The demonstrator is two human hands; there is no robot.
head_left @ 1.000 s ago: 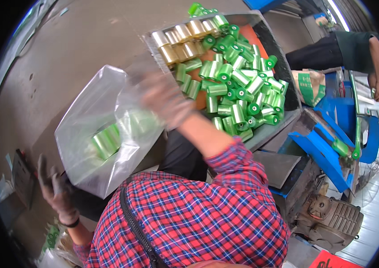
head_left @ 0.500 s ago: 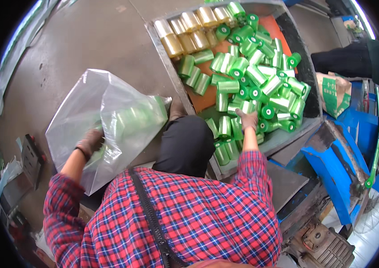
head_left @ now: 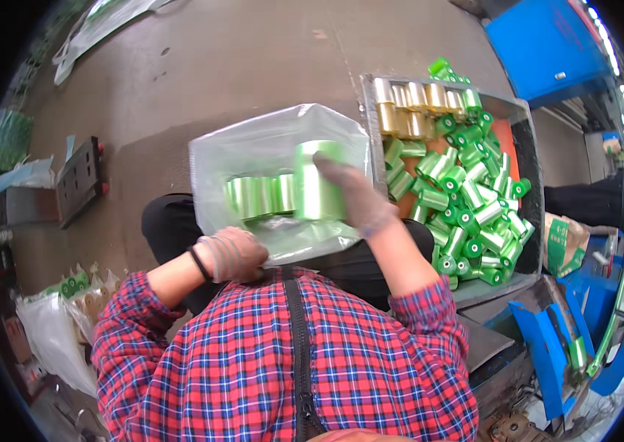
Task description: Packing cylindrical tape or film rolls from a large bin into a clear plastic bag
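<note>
A clear plastic bag [head_left: 282, 125] lies across my lap, with several green film rolls [head_left: 256, 196] in a row showing through it. My left hand [head_left: 232, 254], in a thin striped glove, is closed on the bag's near edge. In my gloved right hand [head_left: 362, 197] is a shiny green film roll [head_left: 317, 193], its fingers wrapped round the right side. This roll is at the bag's right part, beside the row; whether it is inside the bag or just above it I cannot tell.
To the right stands a grey bin [head_left: 531, 158] heaped with green rolls [head_left: 466, 195], amber rolls [head_left: 415, 118] stacked at its far left. Beyond are a blue box [head_left: 547, 48] and a brown-green paper sack [head_left: 563, 243]. Another person's dark-clothed limb [head_left: 584, 205] reaches in from the right.
My right hand has come from the bin to the bag with a green roll in it. The bag has shifted onto my lap, and my left hand is now at its near edge. The view has turned left.
</note>
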